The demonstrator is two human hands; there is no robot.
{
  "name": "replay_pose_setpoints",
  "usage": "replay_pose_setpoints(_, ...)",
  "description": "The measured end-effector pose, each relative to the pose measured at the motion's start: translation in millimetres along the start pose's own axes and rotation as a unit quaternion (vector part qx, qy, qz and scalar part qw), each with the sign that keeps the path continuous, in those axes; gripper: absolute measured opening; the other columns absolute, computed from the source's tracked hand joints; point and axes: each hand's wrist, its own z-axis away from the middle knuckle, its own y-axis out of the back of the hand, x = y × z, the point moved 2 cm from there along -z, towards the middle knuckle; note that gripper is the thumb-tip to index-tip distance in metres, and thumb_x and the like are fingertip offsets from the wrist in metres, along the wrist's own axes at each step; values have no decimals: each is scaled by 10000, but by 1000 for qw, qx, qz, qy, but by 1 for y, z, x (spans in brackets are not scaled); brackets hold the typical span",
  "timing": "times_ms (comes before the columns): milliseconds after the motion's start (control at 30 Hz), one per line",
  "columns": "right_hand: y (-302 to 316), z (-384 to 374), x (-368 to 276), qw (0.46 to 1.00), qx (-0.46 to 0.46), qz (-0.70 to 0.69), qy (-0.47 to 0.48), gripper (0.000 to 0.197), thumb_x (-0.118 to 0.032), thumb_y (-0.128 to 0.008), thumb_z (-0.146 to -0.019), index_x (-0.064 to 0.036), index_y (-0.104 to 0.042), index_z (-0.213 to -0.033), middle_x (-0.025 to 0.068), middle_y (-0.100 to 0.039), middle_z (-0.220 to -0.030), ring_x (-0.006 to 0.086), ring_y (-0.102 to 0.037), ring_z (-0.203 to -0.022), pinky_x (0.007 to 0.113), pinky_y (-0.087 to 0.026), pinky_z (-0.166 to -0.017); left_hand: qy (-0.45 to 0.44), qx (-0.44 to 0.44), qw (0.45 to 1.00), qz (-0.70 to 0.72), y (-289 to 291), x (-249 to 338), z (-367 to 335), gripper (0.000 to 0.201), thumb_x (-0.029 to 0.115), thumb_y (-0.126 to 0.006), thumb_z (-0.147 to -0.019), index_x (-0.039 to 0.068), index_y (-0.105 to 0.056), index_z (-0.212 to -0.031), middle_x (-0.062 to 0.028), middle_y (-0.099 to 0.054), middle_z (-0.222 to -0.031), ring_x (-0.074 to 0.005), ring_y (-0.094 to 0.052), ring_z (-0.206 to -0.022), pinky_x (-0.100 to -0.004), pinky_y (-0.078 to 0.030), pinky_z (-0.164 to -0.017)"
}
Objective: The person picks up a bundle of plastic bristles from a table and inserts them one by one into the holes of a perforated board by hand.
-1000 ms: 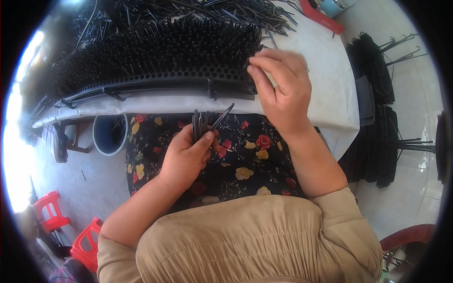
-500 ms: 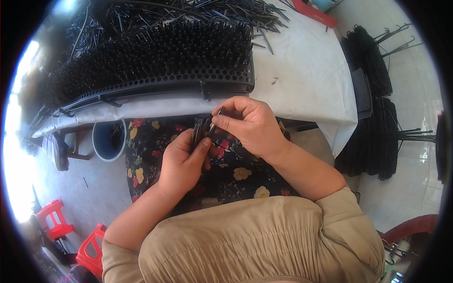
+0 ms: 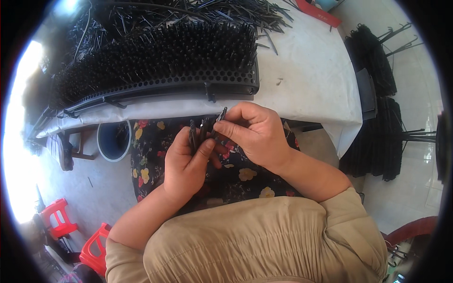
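Note:
Over my lap, my left hand [image 3: 186, 160] is closed around a small bunch of thin black sticks [image 3: 193, 134], their tips standing up past the fingers. My right hand [image 3: 257, 134] pinches the end of one or more similar dark sticks [image 3: 222, 114] between thumb and forefinger, just right of the bunch. The two hands are close together. Beyond them, on the table, stands a long black perforated rack [image 3: 179, 81] packed with upright black sticks [image 3: 165, 49]. What exactly the sticks are cannot be told.
Loose black sticks [image 3: 245, 12] lie heaped behind the rack on the white-covered table [image 3: 306, 70]. A red tray [image 3: 318, 13] sits at the far right corner. Black bundles hang on a stand [image 3: 377, 137] at right. A blue-grey bucket [image 3: 113, 153] and red stools [image 3: 59, 219] are at left.
The sticks in my left hand have fanned apart somewhat. My right hand still pinches at their right side. The whole view has shifted slightly.

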Motion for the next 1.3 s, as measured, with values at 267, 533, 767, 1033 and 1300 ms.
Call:
replay_pose_setpoints(267,1,-5,2,998,1,24,53,137,-115,-703,-884,18,-673,-869,64,-674,-694,71,-584,-608,246,-473,-547,-5,1,999,-42,3,8,-1,131,49,-494,-1006,-3,-532,-1120,-99,-688,-905,-125,-639,-695,-235,-519,-596)
replay_pose_setpoints(533,1,-5,0,998,-37,58,9,125,-86,-681,-904,22,-639,-857,53,-671,-728,70,-597,-650,232,-468,-559,38,5,997,-69,7,2,-2,110,62,-518,-1000,2,-540,-1089,-92,-687,-899,-117,-628,-656,-223,-503,-570)
replay_pose_setpoints(767,6,-3,-2,986,41,46,153,117,-52,-724,-856,-8,-622,-820,47,-645,-739,76,-588,-649,237,-461,-557,36,91,995,-2,17,2,-7,128,137,-502,-1022,28,-510,-1088,-110,-692,-892,-119,-630,-598,-185,-408,-444)
replay_pose_setpoints(1033,74,-48,-40,780,237,278,509,485,77,-709,-828,-37,-523,-1261,73,-690,-809,99,-653,-716,207,-521,-596,100,63,992,-44,10,-8,-10,136,159,-478,-1033,32,-524,-1053,-148,-692,-860,-116,-581,-499,-187,-362,-383)
replay_pose_setpoints(1300,63,-53,-27,818,246,302,423,349,34,-746,-788,-70,-630,-1100,69,-684,-831,152,-662,-696,234,-489,-576,104,51,991,-63,11,-9,-10,124,147,-484,-1028,33,-530,-1042,-134,-691,-845,-107,-571,-495,-186,-350,-385)
